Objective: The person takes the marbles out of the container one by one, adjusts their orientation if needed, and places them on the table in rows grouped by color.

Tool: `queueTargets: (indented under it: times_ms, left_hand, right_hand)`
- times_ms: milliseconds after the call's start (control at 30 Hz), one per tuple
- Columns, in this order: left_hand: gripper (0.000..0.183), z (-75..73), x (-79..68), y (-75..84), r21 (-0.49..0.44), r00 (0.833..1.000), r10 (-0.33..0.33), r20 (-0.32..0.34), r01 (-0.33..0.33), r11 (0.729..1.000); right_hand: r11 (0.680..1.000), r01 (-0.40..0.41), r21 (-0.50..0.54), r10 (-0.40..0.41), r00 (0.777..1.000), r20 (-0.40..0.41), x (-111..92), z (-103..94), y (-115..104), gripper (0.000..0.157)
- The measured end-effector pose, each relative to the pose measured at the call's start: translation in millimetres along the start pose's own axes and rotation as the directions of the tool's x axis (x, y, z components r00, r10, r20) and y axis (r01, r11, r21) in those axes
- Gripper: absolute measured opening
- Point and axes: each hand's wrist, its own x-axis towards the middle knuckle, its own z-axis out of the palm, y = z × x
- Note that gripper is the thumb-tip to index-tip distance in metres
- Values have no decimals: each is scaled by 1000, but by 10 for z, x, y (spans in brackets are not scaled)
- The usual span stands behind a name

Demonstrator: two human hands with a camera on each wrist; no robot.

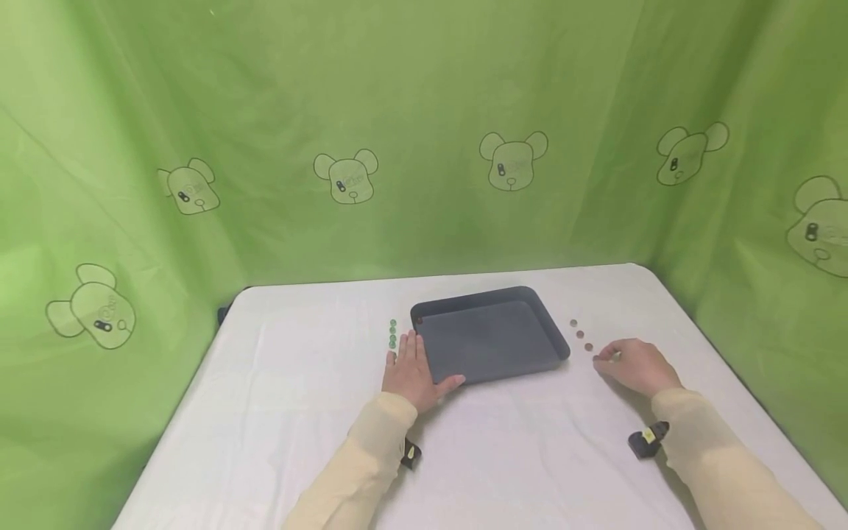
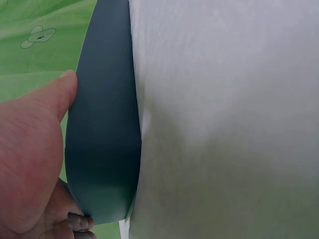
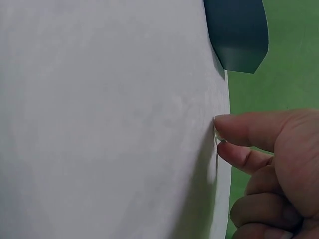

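Note:
A dark grey rectangular baking tray (image 1: 493, 372) lies on the white-covered table. My left hand (image 1: 412, 375) rests against its front left corner, fingers stretched out along the left side and thumb along the front; the left wrist view shows the thumb touching the tray wall (image 2: 102, 109). To the right of the tray, several small round brownish pieces (image 1: 580, 334) form a slanting row. At the near end of that row, my right hand (image 1: 637, 366) pinches one such piece (image 1: 596, 358) at the tabletop. Its thumb and index finger mostly cover it.
Left of the tray stands a column of small round green pieces (image 1: 393, 330), its near end partly behind the left fingers. A small reddish-brown piece (image 1: 419, 320) lies in the tray's far left corner. Green curtains (image 1: 424, 235) with mouse-head drawings surround the table (image 1: 298, 412).

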Motion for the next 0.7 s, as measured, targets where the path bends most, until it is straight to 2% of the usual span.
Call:
queueTargets:
  times_ms: [133, 333, 533, 700]
  left_hand:
    - [114, 5, 3, 4, -2, 1000, 0, -2, 0, 1000]
    - [116, 53, 24, -11, 9, 1000, -2, -18, 3, 1000]
    - [116, 80, 30, -18, 8, 1000, 1, -29, -1, 1000]
    - [115, 79, 25, -18, 9, 1000, 4, -28, -4, 1000]
  right_hand:
    - [1000, -3, 9, 3, 1000, -15, -31, -77, -24, 39]
    - [999, 14, 35, -10, 995, -103, -40, -305, -106, 47]
    - [997, 62, 43, -54, 984, -169, 54, -458, -206, 46]
    - [993, 103, 53, -92, 978, -186, 178, -484, -380, 44]
